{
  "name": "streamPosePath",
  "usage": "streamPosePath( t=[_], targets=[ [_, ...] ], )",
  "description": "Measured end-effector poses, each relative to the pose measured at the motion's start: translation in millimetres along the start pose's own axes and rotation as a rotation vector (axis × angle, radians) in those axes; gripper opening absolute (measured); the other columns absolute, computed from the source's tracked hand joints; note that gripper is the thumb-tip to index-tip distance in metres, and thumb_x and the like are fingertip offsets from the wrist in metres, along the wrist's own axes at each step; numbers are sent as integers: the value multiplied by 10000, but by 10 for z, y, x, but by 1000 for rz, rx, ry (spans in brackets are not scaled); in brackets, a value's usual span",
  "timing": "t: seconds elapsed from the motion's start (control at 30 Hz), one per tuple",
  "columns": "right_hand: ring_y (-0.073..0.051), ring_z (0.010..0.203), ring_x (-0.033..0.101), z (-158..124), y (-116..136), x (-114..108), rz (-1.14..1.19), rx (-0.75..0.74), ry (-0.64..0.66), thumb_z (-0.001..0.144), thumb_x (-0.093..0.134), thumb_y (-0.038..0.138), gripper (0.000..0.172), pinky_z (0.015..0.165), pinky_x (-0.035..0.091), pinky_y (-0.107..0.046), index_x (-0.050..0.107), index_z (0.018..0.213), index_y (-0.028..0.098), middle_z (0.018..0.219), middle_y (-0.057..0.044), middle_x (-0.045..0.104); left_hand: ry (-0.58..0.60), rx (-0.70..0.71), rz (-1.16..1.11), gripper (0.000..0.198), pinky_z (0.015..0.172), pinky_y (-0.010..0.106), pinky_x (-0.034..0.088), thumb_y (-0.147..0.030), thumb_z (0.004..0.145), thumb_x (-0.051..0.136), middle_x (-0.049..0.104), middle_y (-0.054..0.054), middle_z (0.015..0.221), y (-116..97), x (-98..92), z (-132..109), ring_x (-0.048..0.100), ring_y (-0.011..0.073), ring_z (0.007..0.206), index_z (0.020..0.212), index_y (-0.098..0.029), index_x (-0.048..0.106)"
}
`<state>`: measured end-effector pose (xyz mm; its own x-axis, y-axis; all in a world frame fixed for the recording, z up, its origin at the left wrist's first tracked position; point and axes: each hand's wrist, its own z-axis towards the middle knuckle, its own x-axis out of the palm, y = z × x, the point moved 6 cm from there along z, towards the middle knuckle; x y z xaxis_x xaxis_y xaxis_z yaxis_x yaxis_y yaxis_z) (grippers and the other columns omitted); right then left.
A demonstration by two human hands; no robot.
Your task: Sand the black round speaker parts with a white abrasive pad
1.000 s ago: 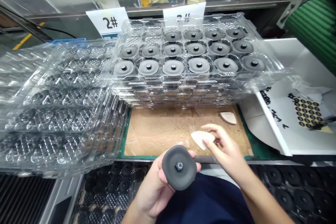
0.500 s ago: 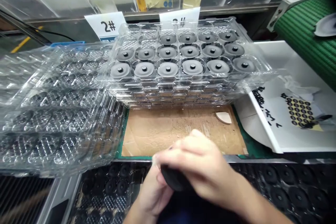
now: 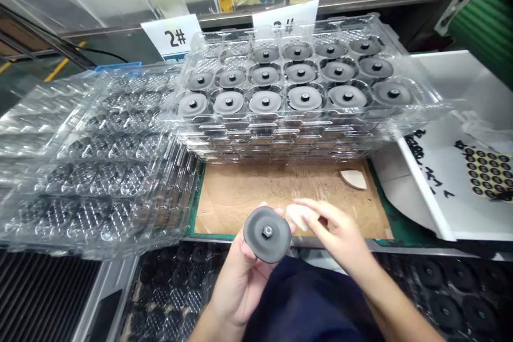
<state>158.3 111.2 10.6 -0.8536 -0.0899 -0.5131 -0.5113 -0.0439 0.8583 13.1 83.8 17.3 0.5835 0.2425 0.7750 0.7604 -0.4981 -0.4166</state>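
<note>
My left hand (image 3: 236,283) holds a dark grey round disc (image 3: 266,234) with a metal nut at its centre, its face turned up towards me. My right hand (image 3: 336,230) pinches a cream fan-shaped piece (image 3: 300,215) between thumb and fingers, right beside the disc's rim. A matching cream piece (image 3: 352,179) lies on a cardboard sheet (image 3: 256,195) ahead of my hands. Rows of grey discs (image 3: 304,98) sit in the top tray of a transparent plastic stack (image 3: 280,131).
A looser pile of transparent trays (image 3: 92,171) lies to the left. On the right, a white tray (image 3: 444,214) holds a sheet of black dots (image 3: 487,176). Black discs in trays (image 3: 444,304) lie below the bench edge. A green belt (image 3: 484,26) runs at the top right.
My right hand passed over the disc half a second ago and now sits beside it with the cream piece. The disc is held slightly higher and further left, and the view has shifted slightly.
</note>
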Motion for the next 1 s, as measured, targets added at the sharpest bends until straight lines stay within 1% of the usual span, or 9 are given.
streamPosePath(
  t=[0.1, 0.2, 0.3, 0.47, 0.63, 0.73, 0.87, 0.93, 1.0],
  targets=[
    [-170, 902, 624, 40, 640, -284, 74, -199, -121, 905, 493, 241, 237, 733, 477, -268, 601, 1115, 221, 1062, -36, 676, -1, -3, 14, 533, 899, 292, 501, -380, 616, 773, 678, 52, 1152, 42, -6, 23, 623, 228, 1048, 1120, -259, 644],
    [-165, 762, 610, 11, 1068, -222, 35, -422, 33, 898, 459, 156, 233, 706, 450, -298, 614, 1071, 156, 909, -47, 697, -27, -22, 59, 557, 922, 294, 484, -388, 626, 771, 657, 72, 1182, 73, -80, 36, 590, 240, 1098, 1144, -245, 627],
    [-148, 728, 602, 14, 1073, -49, -1, -378, 248, 884, 471, 116, 211, 664, 427, -277, 631, 1011, 169, 881, -20, 696, -99, -18, 121, 529, 881, 294, 508, -358, 628, 779, 658, 65, 1170, 72, -149, 31, 600, 247, 1073, 1124, -243, 636],
    [-182, 736, 579, 54, 1118, -108, -90, -455, 27, 915, 394, 151, 249, 674, 399, -312, 612, 1031, 116, 845, -74, 681, -64, -56, 127, 408, 888, 284, 500, -353, 598, 799, 706, 71, 1037, 102, -28, 24, 619, 238, 1028, 966, -205, 704],
    [-109, 677, 572, -100, 1007, -206, -2, -366, 278, 874, 484, 98, 191, 650, 394, -247, 613, 982, 188, 820, 20, 672, -13, -120, 91, 519, 897, 249, 486, -252, 595, 813, 680, 63, 1130, 98, -66, -1, 618, 205, 1039, 1088, -227, 654],
    [-122, 655, 553, -128, 894, -348, -147, -286, 178, 877, 486, 115, 178, 637, 373, -263, 608, 985, 188, 801, 11, 669, 42, -135, 47, 541, 855, 223, 505, -260, 590, 818, 699, 62, 1092, 130, -42, -5, 642, 179, 973, 1102, -216, 648],
    [-160, 628, 487, 4, 1018, -327, -298, -479, 52, 931, 381, 153, 254, 613, 302, -312, 627, 993, 161, 732, -29, 626, 101, -134, 62, 427, 839, 232, 515, -308, 593, 811, 716, 44, 1010, 124, 135, -10, 642, 189, 941, 986, -187, 696],
    [-148, 633, 479, 78, 1098, -210, -184, -634, 215, 939, 363, 154, 285, 629, 304, -304, 643, 980, 191, 704, -8, 601, 120, -125, 89, 372, 796, 218, 527, -372, 564, 812, 719, 30, 966, 82, 200, -19, 643, 186, 913, 869, -180, 720],
    [-133, 684, 505, 141, 1102, -147, -70, -658, 350, 925, 394, 137, 268, 663, 323, -287, 646, 985, 204, 746, 0, 612, 127, -154, 126, 371, 733, 213, 543, -387, 569, 804, 727, 25, 902, 65, 197, -27, 659, 171, 837, 867, -180, 724]
  ],
)
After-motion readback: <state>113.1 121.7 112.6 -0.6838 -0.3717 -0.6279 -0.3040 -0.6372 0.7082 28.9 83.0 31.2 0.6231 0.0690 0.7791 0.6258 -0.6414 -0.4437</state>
